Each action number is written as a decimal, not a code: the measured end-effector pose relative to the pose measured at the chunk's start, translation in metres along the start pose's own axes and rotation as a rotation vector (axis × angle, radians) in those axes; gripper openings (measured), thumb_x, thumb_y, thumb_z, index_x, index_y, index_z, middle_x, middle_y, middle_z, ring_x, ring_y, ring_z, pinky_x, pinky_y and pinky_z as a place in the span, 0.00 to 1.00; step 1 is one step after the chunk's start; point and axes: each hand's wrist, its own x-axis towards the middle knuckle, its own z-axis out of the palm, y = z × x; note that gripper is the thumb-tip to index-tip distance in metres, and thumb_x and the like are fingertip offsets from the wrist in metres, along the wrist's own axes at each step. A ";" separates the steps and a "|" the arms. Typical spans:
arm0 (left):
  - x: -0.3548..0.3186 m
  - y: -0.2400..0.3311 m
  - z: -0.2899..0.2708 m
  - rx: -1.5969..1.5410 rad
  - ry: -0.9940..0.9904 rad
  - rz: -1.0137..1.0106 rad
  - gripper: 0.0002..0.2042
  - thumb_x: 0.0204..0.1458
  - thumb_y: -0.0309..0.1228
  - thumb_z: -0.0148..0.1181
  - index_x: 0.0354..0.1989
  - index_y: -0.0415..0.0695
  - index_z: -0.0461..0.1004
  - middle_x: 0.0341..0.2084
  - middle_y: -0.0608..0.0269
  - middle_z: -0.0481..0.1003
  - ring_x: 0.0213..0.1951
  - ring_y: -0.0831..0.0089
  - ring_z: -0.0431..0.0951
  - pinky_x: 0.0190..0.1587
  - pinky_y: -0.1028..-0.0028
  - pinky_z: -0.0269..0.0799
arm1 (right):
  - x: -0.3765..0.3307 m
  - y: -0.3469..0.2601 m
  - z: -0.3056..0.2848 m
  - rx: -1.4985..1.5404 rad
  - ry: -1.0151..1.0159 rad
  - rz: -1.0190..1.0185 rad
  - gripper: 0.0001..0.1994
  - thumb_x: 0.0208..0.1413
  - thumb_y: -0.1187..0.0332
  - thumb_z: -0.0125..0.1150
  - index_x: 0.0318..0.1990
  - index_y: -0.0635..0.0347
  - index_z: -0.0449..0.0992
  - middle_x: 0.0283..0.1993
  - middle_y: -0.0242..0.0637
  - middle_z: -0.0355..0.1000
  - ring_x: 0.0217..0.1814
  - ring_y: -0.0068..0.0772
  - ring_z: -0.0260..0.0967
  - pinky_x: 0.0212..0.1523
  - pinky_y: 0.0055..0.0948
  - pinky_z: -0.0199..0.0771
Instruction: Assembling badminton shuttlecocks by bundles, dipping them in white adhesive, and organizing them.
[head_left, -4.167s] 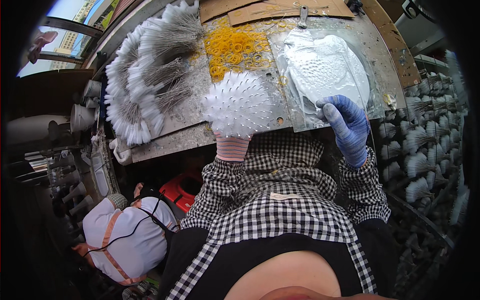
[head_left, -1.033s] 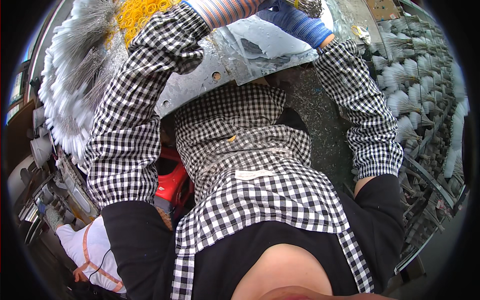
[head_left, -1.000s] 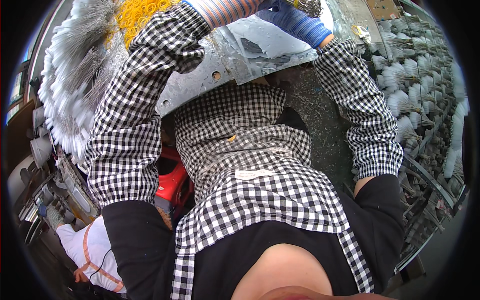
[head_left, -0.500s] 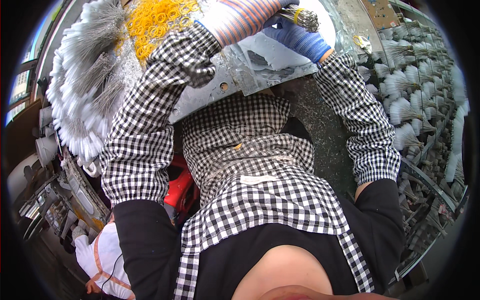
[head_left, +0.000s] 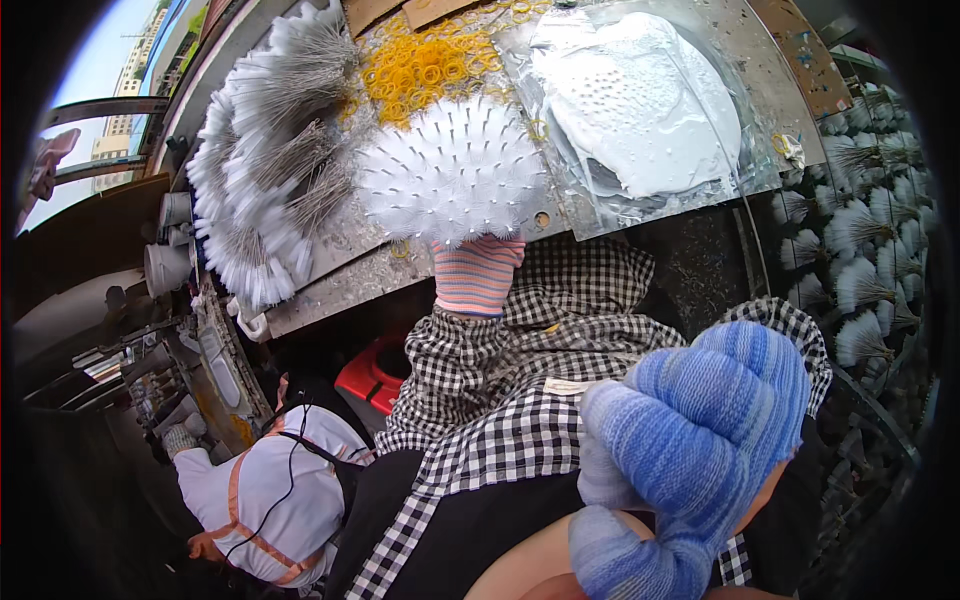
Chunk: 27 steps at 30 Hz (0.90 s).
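My left hand (head_left: 478,278), in a pink striped knit glove, is closed beneath a bundle of small white-bristled wire brushes (head_left: 450,170). The bundle fans out into a round white head with grey wire tips poking through, and it hides my fingertips. Raised close to the camera at the lower right is my right hand (head_left: 700,430), in a blue striped glove. Its fingers are curled in, and whatever they may hold is hidden. Beyond the bundle lies a heap of yellow rubber bands (head_left: 425,70) on the metal worktable (head_left: 345,290).
White paste (head_left: 640,110), dotted with small holes, covers a clear sheet at the right. More brush bundles (head_left: 265,150) stand at the table's left. Racks of brush bundles (head_left: 860,225) fill the right side. A person in white (head_left: 270,495) is at lower left, near a red plastic object (head_left: 370,375).
My right hand has left the bundle and come up close to the camera. My left hand has turned the bundle, showing its bristled end instead of the banded wires. The view has shifted.
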 end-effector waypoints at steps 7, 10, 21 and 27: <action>-0.016 -0.002 -0.024 -0.052 -0.286 -0.222 0.20 0.65 0.39 0.50 0.59 0.40 0.70 0.56 0.51 0.73 0.52 0.57 0.76 0.46 0.62 0.85 | -0.008 0.026 0.003 -0.100 -0.016 -0.234 0.17 0.43 0.50 0.53 0.17 0.52 0.76 0.16 0.29 0.65 0.16 0.30 0.58 0.19 0.31 0.55; -0.017 -0.008 -0.022 -0.230 0.179 0.036 0.20 0.65 0.39 0.50 0.59 0.39 0.69 0.54 0.49 0.74 0.52 0.56 0.76 0.46 0.61 0.85 | -0.011 -0.009 -0.016 0.080 -0.154 0.073 0.16 0.39 0.50 0.60 0.21 0.53 0.80 0.19 0.28 0.69 0.18 0.31 0.63 0.20 0.32 0.60; -0.033 0.049 -0.037 -0.256 -0.143 0.209 0.29 0.66 0.52 0.45 0.66 0.44 0.66 0.64 0.58 0.69 0.66 0.60 0.67 0.69 0.57 0.62 | 0.015 0.031 -0.006 0.401 -0.982 -0.245 0.12 0.42 0.59 0.64 0.35 0.49 0.79 0.28 0.38 0.73 0.23 0.38 0.70 0.16 0.41 0.61; -0.032 0.068 -0.027 -0.075 -0.137 0.323 0.30 0.65 0.54 0.45 0.67 0.44 0.65 0.65 0.58 0.68 0.66 0.59 0.66 0.69 0.56 0.61 | -0.029 0.082 0.017 0.340 -1.049 -0.198 0.10 0.49 0.64 0.62 0.38 0.52 0.78 0.31 0.41 0.72 0.31 0.47 0.73 0.32 0.42 0.73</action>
